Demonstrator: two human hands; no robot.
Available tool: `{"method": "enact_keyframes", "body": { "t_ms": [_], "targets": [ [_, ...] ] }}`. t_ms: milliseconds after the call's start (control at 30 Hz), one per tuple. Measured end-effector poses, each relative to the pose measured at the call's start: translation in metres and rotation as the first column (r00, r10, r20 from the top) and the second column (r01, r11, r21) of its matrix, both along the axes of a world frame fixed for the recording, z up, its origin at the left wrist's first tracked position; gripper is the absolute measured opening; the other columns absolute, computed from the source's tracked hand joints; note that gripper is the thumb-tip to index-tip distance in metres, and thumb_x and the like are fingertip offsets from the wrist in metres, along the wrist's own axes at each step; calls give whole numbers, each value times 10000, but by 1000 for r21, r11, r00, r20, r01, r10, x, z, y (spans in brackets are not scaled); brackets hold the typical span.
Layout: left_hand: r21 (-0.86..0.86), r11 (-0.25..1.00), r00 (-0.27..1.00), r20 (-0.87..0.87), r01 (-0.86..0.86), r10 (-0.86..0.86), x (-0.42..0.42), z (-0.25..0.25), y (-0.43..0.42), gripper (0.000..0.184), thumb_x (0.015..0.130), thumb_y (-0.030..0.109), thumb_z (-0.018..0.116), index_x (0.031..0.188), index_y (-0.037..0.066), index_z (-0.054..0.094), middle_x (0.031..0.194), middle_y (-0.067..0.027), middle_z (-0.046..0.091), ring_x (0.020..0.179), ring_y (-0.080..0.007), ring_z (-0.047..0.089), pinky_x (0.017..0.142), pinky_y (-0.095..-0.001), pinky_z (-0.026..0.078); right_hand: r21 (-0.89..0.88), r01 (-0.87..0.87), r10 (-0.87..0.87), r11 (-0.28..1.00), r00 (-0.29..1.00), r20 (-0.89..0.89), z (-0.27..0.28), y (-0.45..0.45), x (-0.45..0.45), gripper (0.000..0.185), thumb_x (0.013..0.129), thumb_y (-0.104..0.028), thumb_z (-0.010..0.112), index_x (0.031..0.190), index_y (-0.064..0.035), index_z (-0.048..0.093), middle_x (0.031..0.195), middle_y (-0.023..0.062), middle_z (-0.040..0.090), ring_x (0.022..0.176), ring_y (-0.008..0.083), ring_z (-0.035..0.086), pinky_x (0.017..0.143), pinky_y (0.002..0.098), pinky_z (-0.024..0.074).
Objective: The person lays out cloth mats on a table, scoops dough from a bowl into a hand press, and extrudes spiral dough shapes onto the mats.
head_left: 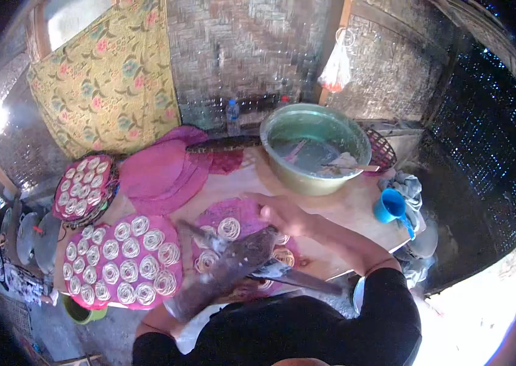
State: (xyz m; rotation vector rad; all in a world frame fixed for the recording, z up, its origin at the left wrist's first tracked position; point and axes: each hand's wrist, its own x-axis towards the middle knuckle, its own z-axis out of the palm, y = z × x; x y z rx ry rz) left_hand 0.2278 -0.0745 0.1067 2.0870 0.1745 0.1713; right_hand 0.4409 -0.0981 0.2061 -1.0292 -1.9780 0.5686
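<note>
A dark, worn wooden press (233, 268) with long handles slants across in front of my body, above a pink round mat (233, 211). Pale coiled noodle rounds (229, 229) lie on that mat, partly covered by the press. Just beyond the upper end of the press, my right hand (285, 215) reaches over the mat's right side with fingers apart, slightly blurred; whether it touches anything is unclear. The lower end of the press covers most of my left hand (171, 322), so its fingers are hidden.
Left on the table (337, 213) is a pink mat (102, 235) full of coils; a smaller filled mat (81, 189) sits behind it. Stacked pink mats (154, 168) lie farther back. A large green basin (316, 183) and blue dipper (386, 207) stand right.
</note>
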Motion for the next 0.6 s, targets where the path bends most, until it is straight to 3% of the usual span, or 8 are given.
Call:
{"method": "enact_keyframes", "body": {
  "t_ms": [33, 100, 233, 267, 400, 433, 500, 600],
  "targets": [
    [45, 998, 999, 9, 44, -45, 8, 18, 11, 348, 775, 250, 622, 1079, 82, 590, 1085, -129, 597, 1017, -273, 549, 913, -390, 418, 306, -43, 20, 951, 997, 77, 28, 0, -10, 562, 951, -447, 343, 1379, -83, 347, 1120, 206, 533, 955, 366, 558, 889, 432, 415],
    [131, 983, 991, 16, 128, -132, 18, 53, 31, 337, 774, 245, 626, 1065, 78, 595, 1072, -124, 604, 1004, -269, 556, 904, -389, 425, 399, -304, 177, 865, 929, 324, 90, -11, -40, 595, 910, -323, 461, 1413, -71, 265, 1196, 200, 495, 955, 376, 559, 863, 423, 443],
    [255, 939, 969, 27, 232, -247, 33, 113, 66, 314, 771, 235, 633, 1036, 69, 607, 1046, -114, 618, 978, -261, 570, 886, -386, 438, 188, -581, 409, 792, 734, 543, 146, -28, -64, 642, 861, -209, 531, 1418, -75, 242, 1178, 195, 500, 939, 350, 574, 762, 410, 486],
    [282, 928, 964, 31, 244, -263, 32, 125, 71, 309, 770, 233, 635, 1029, 66, 609, 1040, -111, 622, 972, -259, 573, 881, -385, 442, 5, -405, 354, 914, 807, 473, 156, -27, -60, 645, 850, -170, 547, 1411, -86, 240, 1117, 186, 513, 899, 341, 581, 700, 411, 488],
    [384, 912, 988, -4, 143, -153, 29, 147, 80, 288, 767, 223, 643, 1001, 57, 621, 1014, -100, 636, 946, -251, 587, 863, -382, 455, 382, 101, -110, 919, 994, 2, 133, 22, -46, 466, 878, -22, 469, 1299, -107, 288, 810, 99, 495, 653, 206, 548, 560, 332, 467],
    [418, 907, 998, -55, 50, -29, 25, 149, 81, 281, 761, 219, 627, 1000, 71, 628, 998, -115, 638, 930, -262, 595, 840, -378, 462, 257, 218, -216, 941, 976, -34, 140, 27, -36, 393, 901, 0, 412, 1256, -119, 292, 678, 33, 466, 544, 97, 518, 493, 260, 459],
    [536, 822, 926, -180, -190, 332, 17, 151, 82, 279, 746, 209, 578, 997, 112, 650, 950, -158, 646, 882, -298, 619, 772, -366, 485, 74, 307, -282, 949, 930, -235, 126, 43, -14, 353, 901, -30, 431, 1229, -108, 327, 658, 37, 444, 445, 91, 445, 395, 249, 392],
    [498, 767, 903, 84, -405, 422, -15, 109, 111, 191, 778, 197, 626, 928, 86, 661, 898, -113, 666, 799, -217, 641, 687, -346, 494, -120, 538, -546, 835, 778, -312, 119, 40, 35, 322, 898, -66, 456, 1202, -105, 354, 652, 33, 445, 429, 104, 413, 386, 269, 376]
  ]
}}
